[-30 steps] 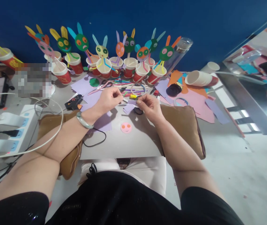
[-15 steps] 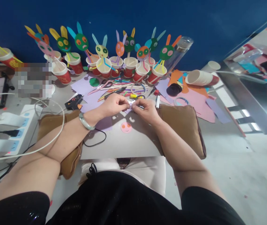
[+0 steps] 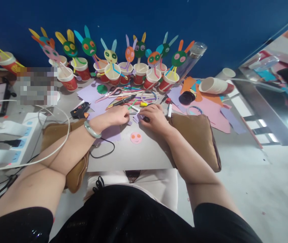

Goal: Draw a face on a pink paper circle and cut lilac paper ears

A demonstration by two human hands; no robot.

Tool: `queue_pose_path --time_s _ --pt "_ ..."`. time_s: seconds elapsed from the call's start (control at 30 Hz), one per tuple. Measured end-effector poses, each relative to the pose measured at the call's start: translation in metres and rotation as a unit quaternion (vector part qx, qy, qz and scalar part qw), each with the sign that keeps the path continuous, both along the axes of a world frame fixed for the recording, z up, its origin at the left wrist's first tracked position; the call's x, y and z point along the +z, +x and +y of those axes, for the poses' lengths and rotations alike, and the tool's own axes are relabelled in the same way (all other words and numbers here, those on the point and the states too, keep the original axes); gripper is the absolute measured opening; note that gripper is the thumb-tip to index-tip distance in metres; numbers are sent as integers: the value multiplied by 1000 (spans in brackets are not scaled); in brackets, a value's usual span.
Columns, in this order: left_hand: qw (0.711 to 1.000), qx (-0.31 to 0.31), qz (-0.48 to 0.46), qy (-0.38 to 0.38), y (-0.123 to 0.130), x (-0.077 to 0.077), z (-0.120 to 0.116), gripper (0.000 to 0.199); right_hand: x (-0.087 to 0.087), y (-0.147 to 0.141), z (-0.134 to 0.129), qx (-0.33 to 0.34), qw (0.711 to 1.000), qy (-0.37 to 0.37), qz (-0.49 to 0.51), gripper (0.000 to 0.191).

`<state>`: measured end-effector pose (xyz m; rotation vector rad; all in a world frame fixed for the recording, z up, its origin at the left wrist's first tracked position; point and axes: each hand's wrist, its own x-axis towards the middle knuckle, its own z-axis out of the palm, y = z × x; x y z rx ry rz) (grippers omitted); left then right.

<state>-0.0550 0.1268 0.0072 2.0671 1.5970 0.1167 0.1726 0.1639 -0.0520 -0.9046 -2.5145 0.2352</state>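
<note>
- While both wrists rest on the grey board point(image 3: 123, 153), my left hand point(image 3: 117, 116) sits curled, knuckles up, fingertips down on the purple paper sheet point(image 3: 110, 133); can't tell if anything's pinched under them.
- Right hand point(image 3: 154, 118) is curled too, just beside the left, fingertips touching the small lilac paper scraps point(image 3: 137, 117). Something dark shows at its fingers, too small to ID, so grip there is unclear as well.
- Scraps lie on the board betw. my two hands, near the far edge.
- Pink paper face point(image 3: 136, 137) lies flat on the board, close to me, just below the right hand, not touched.
- Green bangle point(image 3: 91, 130) on my left wrist.
- Black glue gun point(image 3: 80, 110) to the left of my left hand, apart from it.
- Straws and pens pile point(image 3: 134, 96) just beyond both hands.
- Row of red cups w/ bunny faces point(image 3: 113, 65) along the blue wall, well apart.
- Brown cushion point(image 3: 197, 135) under the board.
</note>
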Motion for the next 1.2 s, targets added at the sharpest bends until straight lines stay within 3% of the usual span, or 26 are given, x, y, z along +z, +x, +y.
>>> queue_pose_path --time_s 0.17,0.37,0.7,0.87,1.07,1.2 --pt "998 -22 49 38 -2 -7 0 12 -5 -1 1 42 997 25 -60 27" --pt "994 -20 12 103 -3 -21 5 19 -9 -1 5 41 997 42 -48 21" --pt "995 0 -16 103 3 -14 1 14 -7 -3 5 1 998 61 34 23" --pt "994 26 -40 103 3 -17 1 25 -1 -3 2 -33 997 21 61 20" --pt "980 48 -160 107 6 -16 2 43 8 -5 -6 -60 985 -36 158 17" --pt "965 55 -250 61 13 -6 -1 10 15 -9 -14 -53 957 -156 237 23"
